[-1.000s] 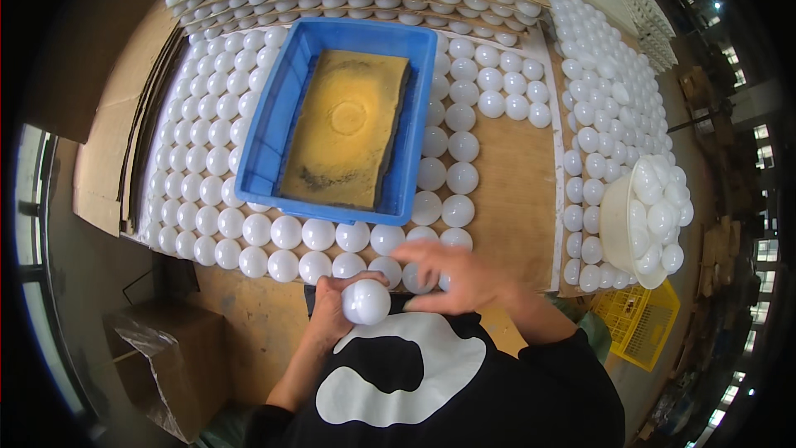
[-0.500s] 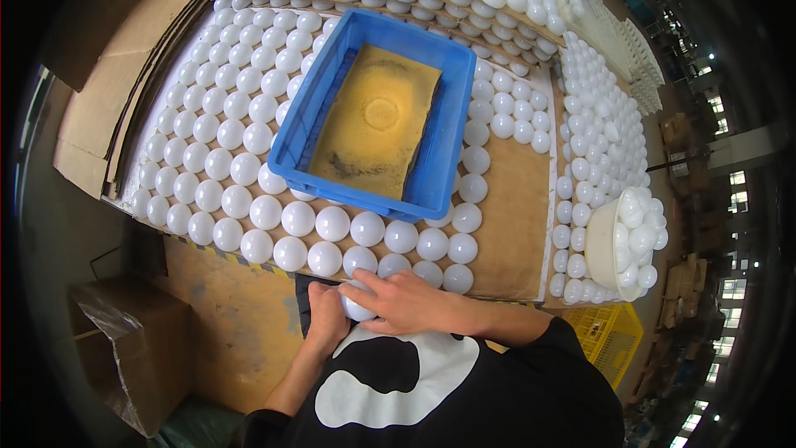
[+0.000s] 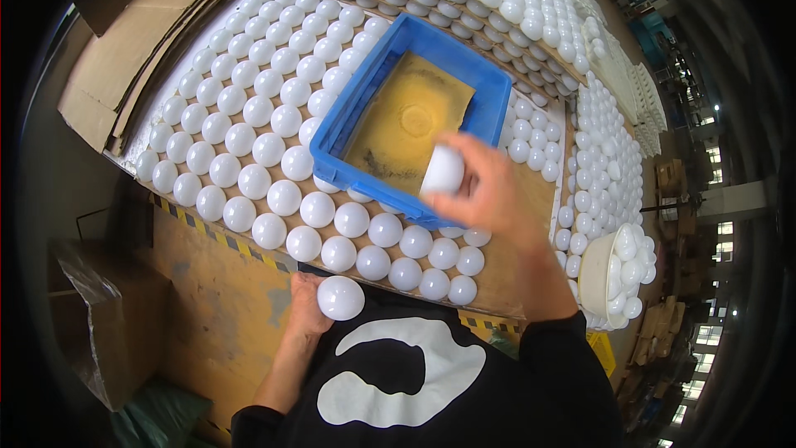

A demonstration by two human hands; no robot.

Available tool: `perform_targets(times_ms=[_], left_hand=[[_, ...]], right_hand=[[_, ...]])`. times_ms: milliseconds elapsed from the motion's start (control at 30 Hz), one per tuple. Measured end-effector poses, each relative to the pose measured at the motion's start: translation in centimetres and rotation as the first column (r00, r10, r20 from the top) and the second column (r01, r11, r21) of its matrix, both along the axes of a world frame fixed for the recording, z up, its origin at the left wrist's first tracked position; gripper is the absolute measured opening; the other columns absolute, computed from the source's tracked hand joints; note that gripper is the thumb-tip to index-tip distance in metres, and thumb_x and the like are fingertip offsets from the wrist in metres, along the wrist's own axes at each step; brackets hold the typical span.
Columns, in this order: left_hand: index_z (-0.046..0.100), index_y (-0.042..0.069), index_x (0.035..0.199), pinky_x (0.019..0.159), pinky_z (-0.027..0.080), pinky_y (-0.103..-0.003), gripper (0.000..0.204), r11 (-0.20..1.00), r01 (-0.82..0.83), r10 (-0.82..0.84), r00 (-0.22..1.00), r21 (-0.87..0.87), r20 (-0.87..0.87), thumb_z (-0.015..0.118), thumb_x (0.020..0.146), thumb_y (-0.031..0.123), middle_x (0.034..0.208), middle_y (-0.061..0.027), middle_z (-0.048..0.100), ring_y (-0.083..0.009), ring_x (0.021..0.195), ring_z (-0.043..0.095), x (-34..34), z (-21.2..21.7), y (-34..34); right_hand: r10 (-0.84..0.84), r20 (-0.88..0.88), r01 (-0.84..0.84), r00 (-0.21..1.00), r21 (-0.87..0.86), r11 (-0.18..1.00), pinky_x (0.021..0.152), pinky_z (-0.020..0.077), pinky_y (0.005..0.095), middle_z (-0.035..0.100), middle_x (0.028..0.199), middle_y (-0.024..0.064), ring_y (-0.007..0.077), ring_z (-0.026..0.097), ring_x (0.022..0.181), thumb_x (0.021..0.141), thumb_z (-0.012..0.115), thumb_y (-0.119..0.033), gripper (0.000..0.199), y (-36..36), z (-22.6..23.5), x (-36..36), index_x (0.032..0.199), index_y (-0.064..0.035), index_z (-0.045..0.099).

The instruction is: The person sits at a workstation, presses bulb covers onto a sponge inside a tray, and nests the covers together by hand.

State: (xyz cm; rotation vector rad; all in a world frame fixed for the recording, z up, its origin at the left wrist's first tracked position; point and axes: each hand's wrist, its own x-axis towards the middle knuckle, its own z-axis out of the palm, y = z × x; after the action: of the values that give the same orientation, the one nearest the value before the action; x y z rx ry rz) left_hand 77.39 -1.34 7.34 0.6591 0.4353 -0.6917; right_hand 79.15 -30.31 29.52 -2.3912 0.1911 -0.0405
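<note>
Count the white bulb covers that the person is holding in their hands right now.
2: one bulb cover in the left hand near the body, one in the right hand over the blue crate.

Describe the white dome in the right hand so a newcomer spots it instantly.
Start at the blue crate in the middle of the rows of white domes. At its near right corner the right hand is raised above the rows. The white dome in its grip is the only one held over the crate, not seated in a row.
</note>
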Motion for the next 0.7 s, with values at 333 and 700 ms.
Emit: perform_targets(times_ms=[333, 700], left_hand=[[0.054, -0.004, 0.066, 0.045, 0.050, -0.039, 0.020, 0.939, 0.130, -0.160, 0.985, 0.318, 0.068, 0.040, 0.080, -0.008, 0.067, -0.0146, 0.061, -0.0243, 0.055, 0.062, -0.7, 3.5, -0.6], [0.053, -0.001, 0.076, 0.047, 0.052, -0.035, 0.018, 0.922, 0.197, -0.242, 0.965, 0.334, 0.097, 0.046, 0.091, 0.007, 0.067, -0.0098, 0.059, -0.0189, 0.055, 0.061, 0.1, 3.6, -1.5]], right_hand=[[0.041, -0.304, -0.199, 0.952, -0.511, 0.836, 0.095, 0.0475, 0.0443, 0.062, 0.116, 0.0228, 0.0385, 0.058, 0.112, 0.073, 0.072, -0.023, 0.056, -7.6, -8.6, 11.0, 0.125, -0.0056, 0.059], [0.053, -0.215, -0.167, 0.975, -0.559, 0.812, 0.081, 0.0537, 0.0467, 0.068, 0.092, 0.0199, 0.0386, 0.066, 0.092, 0.074, 0.069, -0.012, 0.029, -6.6, -11.0, 11.2, 0.101, -0.0031, 0.063]])
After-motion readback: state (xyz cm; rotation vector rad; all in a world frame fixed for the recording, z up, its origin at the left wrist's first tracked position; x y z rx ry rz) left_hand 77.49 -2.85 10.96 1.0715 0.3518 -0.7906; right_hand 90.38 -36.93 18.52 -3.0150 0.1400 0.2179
